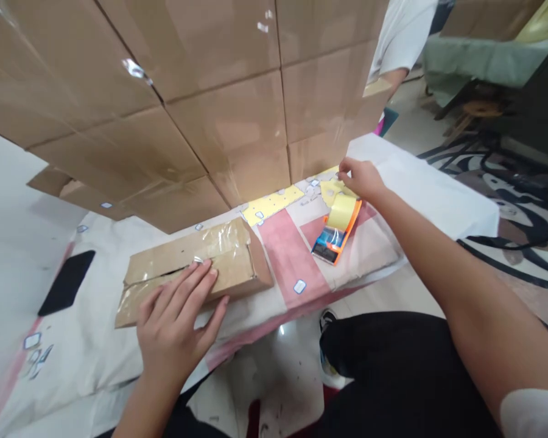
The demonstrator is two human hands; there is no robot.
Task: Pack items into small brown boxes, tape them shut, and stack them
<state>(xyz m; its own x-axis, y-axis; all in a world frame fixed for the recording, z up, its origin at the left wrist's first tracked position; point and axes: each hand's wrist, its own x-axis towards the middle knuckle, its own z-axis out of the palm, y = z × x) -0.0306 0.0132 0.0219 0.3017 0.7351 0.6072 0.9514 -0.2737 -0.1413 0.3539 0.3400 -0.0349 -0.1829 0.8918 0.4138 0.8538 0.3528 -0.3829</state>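
Note:
My left hand (176, 319) lies flat, fingers spread, on the near side of a small taped cardboard box (196, 261) on the white and pink table cover (292, 261). My right hand (360, 177) reaches far right, fingers curled at the top of an orange and blue tape dispenser (338, 228) with a yellowish tape roll. The dispenser lies on the cover just below that hand. I cannot tell whether the fingers pinch the tape end or only touch it.
A wall of stacked, tape-wrapped cardboard cartons (187, 91) rises right behind the box. A black phone (66, 281) lies at the left. Another person in a white shirt (404, 36) stands beyond the cartons at the top right. A patterned rug (506, 182) covers the floor to the right.

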